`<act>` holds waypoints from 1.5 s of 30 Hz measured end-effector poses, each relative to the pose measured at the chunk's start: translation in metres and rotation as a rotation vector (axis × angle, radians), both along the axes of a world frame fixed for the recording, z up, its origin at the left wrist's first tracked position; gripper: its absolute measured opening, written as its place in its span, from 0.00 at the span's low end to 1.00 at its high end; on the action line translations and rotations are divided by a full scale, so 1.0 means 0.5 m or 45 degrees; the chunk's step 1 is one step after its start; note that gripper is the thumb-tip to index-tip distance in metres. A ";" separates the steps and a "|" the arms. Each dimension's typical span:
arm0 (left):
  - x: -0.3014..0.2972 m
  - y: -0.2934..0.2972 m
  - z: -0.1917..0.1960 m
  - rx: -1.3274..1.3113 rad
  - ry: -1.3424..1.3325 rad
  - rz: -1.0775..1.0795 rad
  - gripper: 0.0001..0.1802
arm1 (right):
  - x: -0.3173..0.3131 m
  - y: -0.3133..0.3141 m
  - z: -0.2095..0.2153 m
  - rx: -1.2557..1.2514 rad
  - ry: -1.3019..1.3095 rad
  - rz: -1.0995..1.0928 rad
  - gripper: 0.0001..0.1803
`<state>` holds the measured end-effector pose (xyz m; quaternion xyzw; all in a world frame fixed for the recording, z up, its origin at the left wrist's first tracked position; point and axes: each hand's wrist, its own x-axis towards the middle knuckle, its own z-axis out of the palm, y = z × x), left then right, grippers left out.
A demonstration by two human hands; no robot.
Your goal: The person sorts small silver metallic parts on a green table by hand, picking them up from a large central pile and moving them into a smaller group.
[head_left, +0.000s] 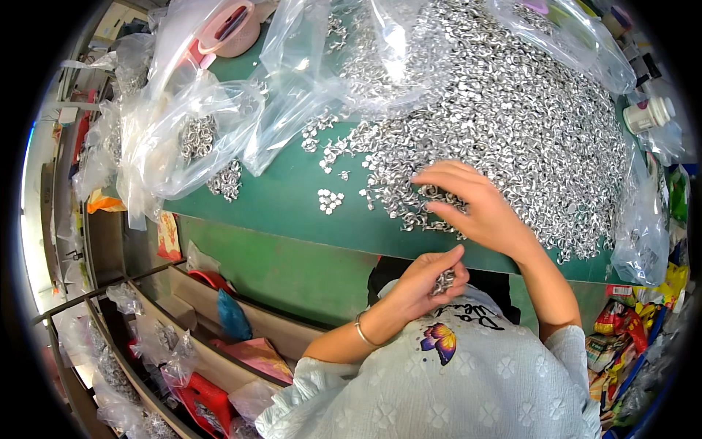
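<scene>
Hands (475,208) at silver pieces (526,132), black lettering (479,320) on shirt (475,395)

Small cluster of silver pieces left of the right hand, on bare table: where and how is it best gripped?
Probably piece by piece, by opposite edges, from above and the near side: the small cluster lies low and uncovered, with bare green table between it and the near edge.

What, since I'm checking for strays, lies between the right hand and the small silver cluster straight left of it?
In the head view: a strip of green tabletop beside the cluster, then the large silver pile, reaching the right hand.
</scene>
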<state>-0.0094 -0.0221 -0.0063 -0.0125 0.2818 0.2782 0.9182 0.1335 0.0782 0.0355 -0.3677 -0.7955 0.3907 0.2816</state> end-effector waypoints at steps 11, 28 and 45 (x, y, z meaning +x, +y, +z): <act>-0.143 0.004 0.007 0.354 0.546 0.460 0.12 | 0.015 -0.014 -0.031 0.504 -0.632 0.083 0.08; -0.129 0.022 0.012 0.150 0.181 0.497 0.18 | -0.140 0.028 -0.060 0.690 -0.801 -0.091 0.07; -0.127 0.032 0.011 0.167 0.252 0.495 0.15 | -0.030 0.021 -0.009 -1.073 0.511 -0.177 0.05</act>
